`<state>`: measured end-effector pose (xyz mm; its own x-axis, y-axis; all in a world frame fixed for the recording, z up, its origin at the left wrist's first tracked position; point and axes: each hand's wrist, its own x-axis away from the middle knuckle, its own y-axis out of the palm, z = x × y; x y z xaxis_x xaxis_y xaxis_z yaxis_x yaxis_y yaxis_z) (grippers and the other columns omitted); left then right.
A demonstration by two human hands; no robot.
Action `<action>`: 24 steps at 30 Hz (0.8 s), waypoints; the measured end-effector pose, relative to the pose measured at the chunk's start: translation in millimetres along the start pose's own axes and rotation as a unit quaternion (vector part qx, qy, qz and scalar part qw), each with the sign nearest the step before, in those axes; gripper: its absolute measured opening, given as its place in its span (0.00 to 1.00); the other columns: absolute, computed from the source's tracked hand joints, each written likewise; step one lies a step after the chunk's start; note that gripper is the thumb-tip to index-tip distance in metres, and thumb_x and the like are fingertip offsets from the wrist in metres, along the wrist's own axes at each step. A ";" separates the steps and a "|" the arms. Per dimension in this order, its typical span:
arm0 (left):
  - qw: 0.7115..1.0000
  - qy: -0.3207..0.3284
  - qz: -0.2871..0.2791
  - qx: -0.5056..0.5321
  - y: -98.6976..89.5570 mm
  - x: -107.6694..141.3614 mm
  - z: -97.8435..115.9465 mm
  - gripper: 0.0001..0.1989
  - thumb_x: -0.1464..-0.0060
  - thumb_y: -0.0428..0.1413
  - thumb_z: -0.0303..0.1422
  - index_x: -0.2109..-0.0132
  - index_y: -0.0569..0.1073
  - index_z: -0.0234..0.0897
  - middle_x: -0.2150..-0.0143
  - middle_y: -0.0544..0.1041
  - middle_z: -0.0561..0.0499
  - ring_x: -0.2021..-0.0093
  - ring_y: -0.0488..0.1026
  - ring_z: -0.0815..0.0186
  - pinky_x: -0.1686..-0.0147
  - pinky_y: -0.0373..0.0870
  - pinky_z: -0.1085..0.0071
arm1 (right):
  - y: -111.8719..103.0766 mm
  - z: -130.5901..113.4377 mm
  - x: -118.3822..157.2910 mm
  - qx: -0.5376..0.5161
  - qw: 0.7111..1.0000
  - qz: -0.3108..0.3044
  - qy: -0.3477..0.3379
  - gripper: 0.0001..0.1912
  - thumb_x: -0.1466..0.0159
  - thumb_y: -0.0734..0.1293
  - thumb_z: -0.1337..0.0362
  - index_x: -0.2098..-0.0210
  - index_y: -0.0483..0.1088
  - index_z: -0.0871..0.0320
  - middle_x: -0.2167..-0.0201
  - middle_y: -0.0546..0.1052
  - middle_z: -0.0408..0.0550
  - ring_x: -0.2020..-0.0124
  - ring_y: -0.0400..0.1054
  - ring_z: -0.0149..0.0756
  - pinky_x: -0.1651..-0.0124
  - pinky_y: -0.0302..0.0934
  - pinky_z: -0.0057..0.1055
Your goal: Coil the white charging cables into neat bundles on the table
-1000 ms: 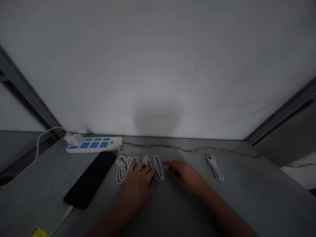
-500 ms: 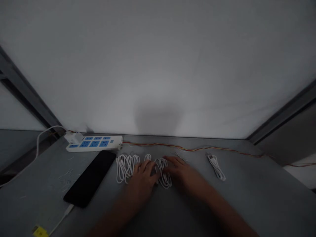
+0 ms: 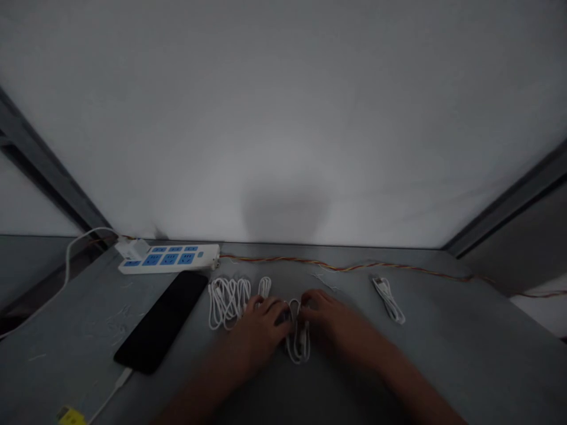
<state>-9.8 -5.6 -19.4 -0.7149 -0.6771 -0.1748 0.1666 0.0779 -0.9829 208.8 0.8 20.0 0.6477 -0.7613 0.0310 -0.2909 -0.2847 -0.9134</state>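
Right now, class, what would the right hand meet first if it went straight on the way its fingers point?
The right hand would likely meet the coiled white cable beside its fingertips first; whether they already touch is unclear.

Head view: L hand (image 3: 261, 330) & R hand (image 3: 325, 316) at white cable coil (image 3: 297, 348), lower ctr of frame; black phone (image 3: 162, 321) lower L.

White looped cable (image 3: 297, 349) lies on the tabletop between both hands' fingers (image 3: 306, 311); other white coils (image 3: 227, 301) sit leftward.
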 end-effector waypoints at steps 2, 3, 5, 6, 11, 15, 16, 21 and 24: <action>1.000 -0.006 -0.003 0.007 -1.5 -0.6 -0.2 0.12 0.37 0.51 0.30 0.49 0.74 0.46 0.43 0.71 0.45 0.41 0.65 0.53 0.46 0.62 0.48 | 0.7 2.6 0.1 -0.015 1.000 0.002 0.004 0.17 0.38 0.62 0.75 0.54 0.72 0.53 0.50 0.68 0.49 0.50 0.65 0.40 0.49 0.59 0.34; 1.000 -0.011 -0.003 0.011 -1.9 -0.9 -0.5 0.11 0.37 0.52 0.31 0.51 0.75 0.46 0.43 0.71 0.44 0.41 0.65 0.52 0.47 0.62 0.47 | 0.8 3.8 0.0 -0.029 1.000 0.004 0.005 0.15 0.38 0.62 0.74 0.55 0.73 0.53 0.50 0.69 0.48 0.51 0.65 0.40 0.49 0.59 0.33; 1.000 -0.010 -0.001 0.025 -2.0 -1.1 -1.2 0.09 0.38 0.54 0.32 0.53 0.76 0.45 0.43 0.71 0.43 0.42 0.65 0.50 0.48 0.63 0.47 | 0.1 6.1 -0.3 -0.068 0.998 0.007 0.004 0.11 0.37 0.63 0.73 0.58 0.73 0.54 0.52 0.70 0.48 0.52 0.66 0.39 0.51 0.60 0.31; 0.999 -0.007 0.002 0.039 -1.7 -0.9 -1.4 0.08 0.39 0.54 0.33 0.54 0.76 0.45 0.44 0.71 0.43 0.42 0.65 0.50 0.48 0.63 0.47 | -0.5 7.2 -0.6 -0.093 0.996 0.008 0.003 0.10 0.37 0.63 0.72 0.59 0.72 0.55 0.53 0.71 0.47 0.53 0.66 0.38 0.52 0.60 0.31; 0.979 -0.036 0.056 0.192 -5.5 1.3 2.6 0.08 0.37 0.51 0.30 0.54 0.73 0.41 0.49 0.75 0.47 0.45 0.68 0.56 0.46 0.62 0.55 | 1.1 14.3 -4.3 -0.253 0.967 -0.002 0.040 0.09 0.34 0.61 0.66 0.58 0.72 0.56 0.62 0.76 0.46 0.60 0.69 0.38 0.56 0.62 0.31; 0.901 -0.182 0.075 0.386 -17.5 1.0 9.7 0.17 0.33 0.42 0.38 0.62 0.73 0.38 0.65 0.79 0.48 0.63 0.75 0.62 0.58 0.68 0.65 | 12.2 22.7 -8.6 -0.386 0.919 -0.007 0.082 0.15 0.33 0.61 0.58 0.50 0.69 0.55 0.65 0.77 0.45 0.65 0.70 0.37 0.63 0.62 0.29; 0.868 -0.218 0.074 0.440 -19.8 0.5 11.2 0.20 0.33 0.40 0.41 0.63 0.73 0.38 0.69 0.78 0.49 0.68 0.75 0.63 0.62 0.69 0.67 | 15.0 24.8 -9.3 -0.406 0.909 -0.015 0.098 0.17 0.33 0.62 0.57 0.47 0.67 0.55 0.67 0.77 0.44 0.67 0.70 0.35 0.66 0.61 0.28; 0.690 -0.323 0.068 0.644 -14.6 -4.5 11.6 0.24 0.38 0.44 0.50 0.47 0.67 0.36 0.75 0.76 0.53 0.82 0.68 0.67 0.83 0.59 0.73 | 21.1 31.8 -9.8 -0.427 0.892 -0.045 0.140 0.21 0.34 0.62 0.58 0.43 0.63 0.55 0.72 0.74 0.41 0.77 0.65 0.29 0.73 0.57 0.24; 0.599 -0.372 0.079 0.704 -4.9 -7.7 6.5 0.30 0.41 0.47 0.52 0.41 0.62 0.35 0.70 0.78 0.50 0.79 0.73 0.65 0.84 0.58 0.74 | 18.9 33.0 -9.3 -0.364 0.917 -0.039 0.160 0.17 0.33 0.60 0.57 0.48 0.68 0.56 0.71 0.75 0.43 0.76 0.66 0.30 0.74 0.57 0.24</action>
<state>-0.7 -5.5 -12.9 -0.1998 -0.9227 0.3297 0.9753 -0.1549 0.1574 220.6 21.7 -10.9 0.4798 -0.8214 0.3083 -0.7213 -0.5694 -0.3944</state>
